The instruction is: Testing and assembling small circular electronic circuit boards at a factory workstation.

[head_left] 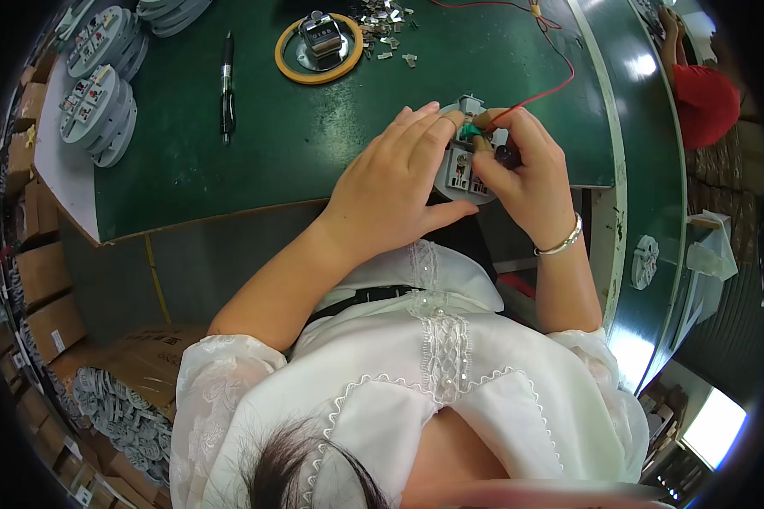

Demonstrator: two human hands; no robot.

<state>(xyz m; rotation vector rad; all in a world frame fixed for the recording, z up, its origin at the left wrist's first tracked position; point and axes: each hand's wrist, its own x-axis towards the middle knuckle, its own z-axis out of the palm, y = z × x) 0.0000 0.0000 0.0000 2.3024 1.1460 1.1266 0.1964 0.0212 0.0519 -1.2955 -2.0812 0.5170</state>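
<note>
1. The left hand [395, 182] lies over a round grey part [465, 165] at the near edge of the green table [297, 144]. Its fingers are spread flat and close together, steadying the part from about 9 o'clock.
2. The right hand [526, 174] sits at 3 o'clock of the part. Its thumb and fingertips are pinched narrow on a small green piece [474, 131] at the part's 12 o'clock rim, where a red wire [539, 93] arrives. A dark tip under the fingers is too hidden to name.
3. Judged from this, the step in hand is fitting or testing at the green piece. The next move seems to call for a steady pinch and the part held still.
4. At 11 o'clock of the hands a yellow tape ring [318, 51] encircles a small metal counter [323, 36]; loose metal clips [386, 25] lie at 12 o'clock. A black pen [227, 85] lies at 10 o'clock.
5. Stacks of round grey parts [98, 93] with small coloured labels stand at far 10 o'clock.
6. Brown cardboard boxes [47, 297] line the floor at 8 o'clock, with more discs heaped at 7 o'clock.
</note>
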